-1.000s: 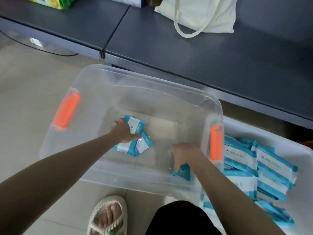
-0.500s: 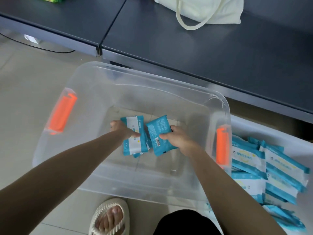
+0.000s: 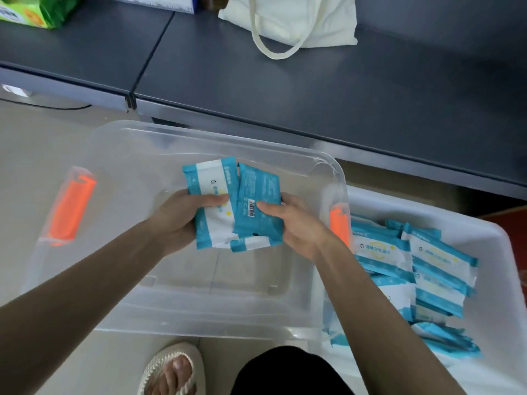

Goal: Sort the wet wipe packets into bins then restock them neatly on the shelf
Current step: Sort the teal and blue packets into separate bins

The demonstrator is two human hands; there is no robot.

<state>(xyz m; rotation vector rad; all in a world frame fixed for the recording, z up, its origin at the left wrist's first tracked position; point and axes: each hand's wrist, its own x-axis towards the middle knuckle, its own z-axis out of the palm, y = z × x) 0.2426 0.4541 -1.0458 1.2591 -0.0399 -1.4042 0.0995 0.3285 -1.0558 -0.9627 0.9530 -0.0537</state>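
I record that the left hand [image 3: 182, 220] and right hand [image 3: 299, 226], each curled round blue-and-white wet wipe packets [image 3: 212, 192], have lifted them together above the clear plastic bin [image 3: 199, 135], which I judge now emptied for restocking the dark far shelf [image 3: 313, 89].

Top centre: cream bag [image 3: 288, 21], lying flat, one strap [image 3: 275, 56] looping toward the near side. Top left corner: green pack [image 3: 31, 10] with yellow and orange print, cut by the frame. Between the two, at the top edge: white box [image 3: 159, 0] with a blue side, mostly out of view. Left: pale floor [image 3: 42, 143], thin black cable [image 3: 65, 108] curving across it. Bottom centre: white woven sandal [image 3: 162, 363] on a foot, toes showing, flat on the floor. Just beside it to the right: black cloth [image 3: 285, 372]. Far right edge: reddish-brown patch [image 3: 513, 220], too little showing to name.
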